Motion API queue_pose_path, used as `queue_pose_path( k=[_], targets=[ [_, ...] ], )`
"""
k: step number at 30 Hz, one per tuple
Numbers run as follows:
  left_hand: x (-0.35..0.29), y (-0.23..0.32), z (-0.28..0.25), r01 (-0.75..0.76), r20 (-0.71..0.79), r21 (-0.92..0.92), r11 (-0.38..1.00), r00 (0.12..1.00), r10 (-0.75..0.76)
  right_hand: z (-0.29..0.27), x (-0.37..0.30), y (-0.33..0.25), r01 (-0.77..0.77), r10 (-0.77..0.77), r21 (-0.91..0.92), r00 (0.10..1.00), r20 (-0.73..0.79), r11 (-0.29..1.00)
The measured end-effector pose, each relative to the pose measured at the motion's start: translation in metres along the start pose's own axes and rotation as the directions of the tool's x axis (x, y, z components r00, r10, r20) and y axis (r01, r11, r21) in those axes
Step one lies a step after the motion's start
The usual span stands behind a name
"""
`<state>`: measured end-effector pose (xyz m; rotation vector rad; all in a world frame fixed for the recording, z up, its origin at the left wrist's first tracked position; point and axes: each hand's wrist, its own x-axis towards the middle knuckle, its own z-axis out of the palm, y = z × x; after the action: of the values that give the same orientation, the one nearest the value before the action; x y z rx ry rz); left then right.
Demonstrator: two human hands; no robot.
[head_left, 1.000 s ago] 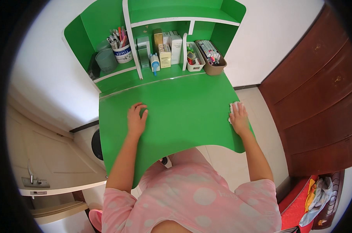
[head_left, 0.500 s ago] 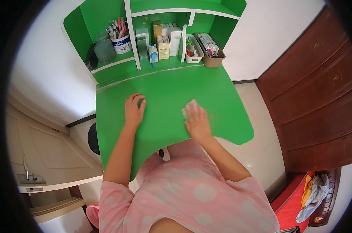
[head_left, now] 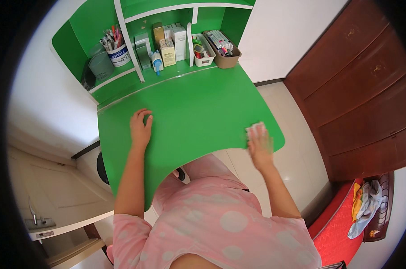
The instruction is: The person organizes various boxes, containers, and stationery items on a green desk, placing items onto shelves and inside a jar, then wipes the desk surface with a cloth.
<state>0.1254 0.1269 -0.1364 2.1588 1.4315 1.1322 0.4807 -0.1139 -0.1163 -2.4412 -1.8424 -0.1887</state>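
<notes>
A green desk (head_left: 189, 114) with a curved front edge spreads out before me. On its left part rests my left hand (head_left: 141, 129), empty, its fingers loosely bent and thumb apart. Near the right front corner, my right hand (head_left: 261, 148) presses a crumpled white wipe (head_left: 255, 128) against the desk top. The fingers lie over the wipe and are smeared by motion; the wipe's edge shows past the fingertips. Whether it is paper or cloth I cannot tell.
Shelves at the back hold a pen tub (head_left: 118, 56), a grey-green cup (head_left: 100, 66), several boxes (head_left: 168, 51), a blue-and-white bottle (head_left: 156, 62), a white basket (head_left: 204, 61) and a brown marker bin (head_left: 227, 62). Brown doors (head_left: 350, 89) stand right; a red bed (head_left: 335, 237) lies lower right.
My right hand has slid the wipe rightward across the desk, from near the middle to the right front corner. My left hand stays on the desk's left part. The view has shifted slightly.
</notes>
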Motion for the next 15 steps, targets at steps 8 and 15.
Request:
queue_pose_path(
  k=[8, 15],
  targets=[
    [0.002, -0.002, -0.001, -0.035, -0.010, 0.080, 0.996, 0.999, 0.036, 0.031, 0.043, 0.057, -0.191, 0.191, 0.011, 0.979, -0.073, 0.982],
    [0.001, -0.003, 0.003, -0.053, -0.028, 0.064, 0.996, 0.998, 0.055, 0.052, 0.159, 0.028, 0.124, -0.116, 0.044, 0.981, -0.157, 0.991]
  ],
)
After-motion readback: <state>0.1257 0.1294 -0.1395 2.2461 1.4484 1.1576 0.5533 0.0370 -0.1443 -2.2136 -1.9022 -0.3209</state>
